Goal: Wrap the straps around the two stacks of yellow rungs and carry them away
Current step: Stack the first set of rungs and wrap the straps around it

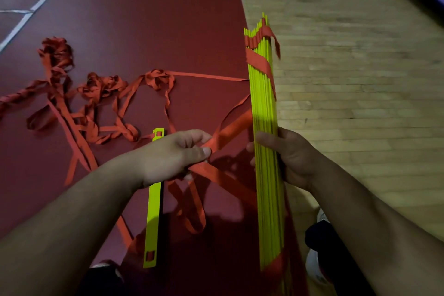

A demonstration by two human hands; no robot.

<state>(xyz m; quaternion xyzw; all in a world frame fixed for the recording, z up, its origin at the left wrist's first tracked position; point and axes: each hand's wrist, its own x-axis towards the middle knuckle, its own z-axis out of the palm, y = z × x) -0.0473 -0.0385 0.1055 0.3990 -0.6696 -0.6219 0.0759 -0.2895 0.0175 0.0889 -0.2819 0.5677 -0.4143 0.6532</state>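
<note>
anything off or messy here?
Yes. The straps lie in knotted heaps on the floor at left. One yellow rung lies flat beneath the left hand, apart from the stack that the right hand grips. The stack's far ends sit uneven.

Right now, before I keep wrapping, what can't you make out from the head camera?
Head view:
Stack of rungs: its lower end is blurred and cut off by the bottom edge.
Right hand: most of its fingers are hidden behind the stack.
Strap pinched by the left hand: its path behind the stack is hidden.
Loose rung: its middle is covered by the left hand.
Tangle of strap: cut by the left edge.
</note>
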